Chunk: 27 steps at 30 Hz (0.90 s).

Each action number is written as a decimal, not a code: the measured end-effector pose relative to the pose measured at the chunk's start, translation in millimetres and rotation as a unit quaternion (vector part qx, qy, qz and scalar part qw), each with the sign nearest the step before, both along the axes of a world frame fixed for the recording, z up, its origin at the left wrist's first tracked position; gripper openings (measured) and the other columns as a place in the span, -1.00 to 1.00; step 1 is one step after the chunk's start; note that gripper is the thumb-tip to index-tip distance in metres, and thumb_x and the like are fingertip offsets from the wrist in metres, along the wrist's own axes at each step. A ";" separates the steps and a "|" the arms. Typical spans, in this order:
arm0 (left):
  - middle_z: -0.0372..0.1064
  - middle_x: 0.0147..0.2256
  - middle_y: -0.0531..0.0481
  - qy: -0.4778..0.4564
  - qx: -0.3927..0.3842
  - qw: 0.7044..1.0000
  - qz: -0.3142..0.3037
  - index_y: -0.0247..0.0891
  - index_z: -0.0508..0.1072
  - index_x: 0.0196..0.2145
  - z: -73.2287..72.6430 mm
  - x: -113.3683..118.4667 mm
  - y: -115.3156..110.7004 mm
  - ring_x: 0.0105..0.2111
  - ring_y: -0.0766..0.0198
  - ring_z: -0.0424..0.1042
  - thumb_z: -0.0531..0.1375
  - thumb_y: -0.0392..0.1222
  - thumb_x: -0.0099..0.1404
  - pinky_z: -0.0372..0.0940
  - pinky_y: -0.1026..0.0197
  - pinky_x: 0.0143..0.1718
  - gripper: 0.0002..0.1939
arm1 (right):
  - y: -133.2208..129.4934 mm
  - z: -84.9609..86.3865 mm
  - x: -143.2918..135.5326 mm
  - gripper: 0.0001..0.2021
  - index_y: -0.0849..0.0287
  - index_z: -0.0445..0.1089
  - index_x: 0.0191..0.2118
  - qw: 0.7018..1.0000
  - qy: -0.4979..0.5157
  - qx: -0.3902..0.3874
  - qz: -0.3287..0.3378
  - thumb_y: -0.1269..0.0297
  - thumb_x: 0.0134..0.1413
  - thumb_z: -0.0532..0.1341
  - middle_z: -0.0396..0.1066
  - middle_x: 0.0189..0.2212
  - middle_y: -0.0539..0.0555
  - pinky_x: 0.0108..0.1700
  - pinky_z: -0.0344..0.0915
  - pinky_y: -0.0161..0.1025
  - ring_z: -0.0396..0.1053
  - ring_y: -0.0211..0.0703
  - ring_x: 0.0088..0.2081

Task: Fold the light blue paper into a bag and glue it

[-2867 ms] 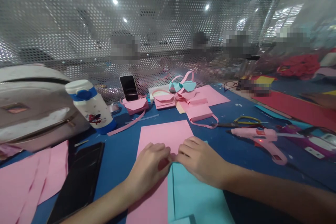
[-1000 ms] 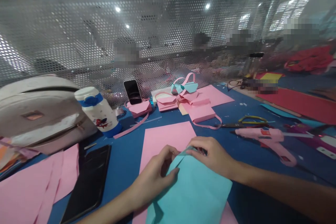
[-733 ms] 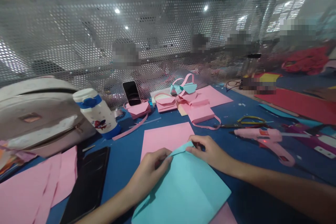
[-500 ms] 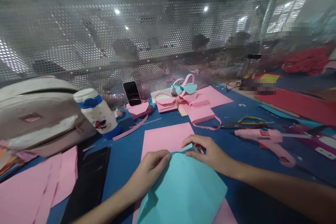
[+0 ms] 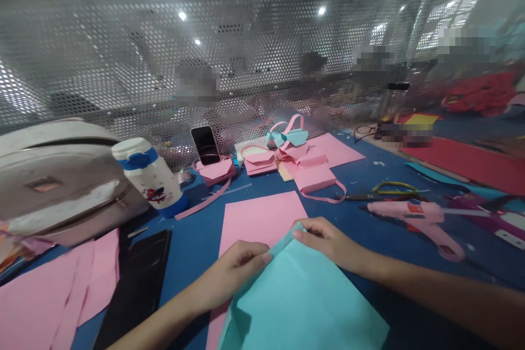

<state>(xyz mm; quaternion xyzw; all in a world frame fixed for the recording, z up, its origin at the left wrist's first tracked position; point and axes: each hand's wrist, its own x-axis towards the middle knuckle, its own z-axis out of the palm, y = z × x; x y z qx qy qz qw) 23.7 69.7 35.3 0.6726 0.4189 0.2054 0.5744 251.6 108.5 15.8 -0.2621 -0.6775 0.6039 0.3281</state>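
Observation:
A light-blue folded sheet of paper point(image 5: 307, 295) is held up near the front of the table, with a narrow fold along its upper edge. My left hand point(image 5: 246, 262) pinches that folded edge at its left, thumb on the near face. At the upper corner, my right hand point(image 5: 322, 238) grips the same edge between thumb and fingers. The fingers behind the paper are partly hidden. Beneath it lies a pink sheet of paper point(image 5: 258, 216), partly covered by the blue one.
Small pink paper bags point(image 5: 315, 175) stand at the back by a phone point(image 5: 205, 145). A pink glue gun point(image 5: 422, 216) and scissors point(image 5: 389, 191) lie right. Left are a bottle point(image 5: 151, 178), a backpack point(image 5: 61, 186), a black case point(image 5: 135, 290) and pink sheets point(image 5: 45, 295).
The blue paper has turned and shifted to the right, its folded edge now slanting up to the right. My left hand has moved slightly right and down; my right hand still grips the upper corner.

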 end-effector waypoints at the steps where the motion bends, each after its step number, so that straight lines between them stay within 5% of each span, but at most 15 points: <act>1: -0.02 -0.54 0.15 0.000 -0.002 1.000 0.000 -0.24 0.16 -0.54 0.2 -0.1 0.2 -0.53 0.38 -0.03 0.06 0.13 0.38 -0.06 0.30 -0.53 -0.54 | 0.3 -0.6 0.3 -0.52 0.20 0.22 -0.50 1.000 -0.002 -0.002 -0.003 -0.15 0.15 0.17 0.07 -0.57 -0.09 -0.49 -0.03 -0.35 0.02 -0.34 -0.52; 10: 0.00 -0.57 0.16 0.011 -0.039 0.998 -0.040 -0.28 0.24 -0.55 6.6 -8.5 11.0 -0.57 0.41 -0.05 0.12 0.03 0.33 -0.10 0.31 -0.56 -0.60 | 7.0 -0.9 5.2 -0.49 0.17 0.14 -0.56 0.999 -0.003 -0.002 -0.051 -0.18 0.12 0.17 0.00 -0.60 -0.11 -0.52 -0.09 -0.33 -0.04 -0.34 -0.55; 15: 0.19 -0.54 0.09 0.018 -0.055 0.996 -0.066 -0.33 0.39 -0.49 21.3 -26.3 23.5 -0.55 0.38 0.12 0.14 -0.02 0.31 0.06 0.32 -0.50 -0.66 | 8.4 1.6 7.0 -0.49 0.17 0.16 -0.54 0.993 0.007 -0.003 -0.116 -0.20 0.09 0.18 -0.01 -0.59 -0.10 -0.53 -0.09 -0.33 -0.04 -0.33 -0.55; 20: 0.24 -0.53 0.08 0.040 -0.053 0.995 -0.078 -0.36 0.52 -0.39 38.9 -48.6 32.8 -0.55 0.39 0.11 0.19 -0.03 0.30 0.00 0.34 -0.52 -0.69 | 9.3 0.5 7.9 -0.49 0.15 0.13 -0.54 0.986 0.000 0.003 -0.165 -0.22 0.09 0.16 -0.03 -0.58 -0.10 -0.52 -0.08 -0.32 -0.04 -0.31 -0.54; 27: 0.41 -0.49 0.02 0.035 -0.031 0.999 0.014 -0.32 0.54 -0.39 42.1 -60.4 39.1 -0.52 0.33 0.27 0.21 0.06 0.31 0.14 0.32 -0.46 -0.64 | 19.0 -6.0 9.2 -0.52 0.14 0.17 -0.57 0.970 -0.007 0.039 -0.242 -0.18 0.04 0.20 0.02 -0.59 -0.09 -0.46 0.01 -0.30 0.00 -0.26 -0.51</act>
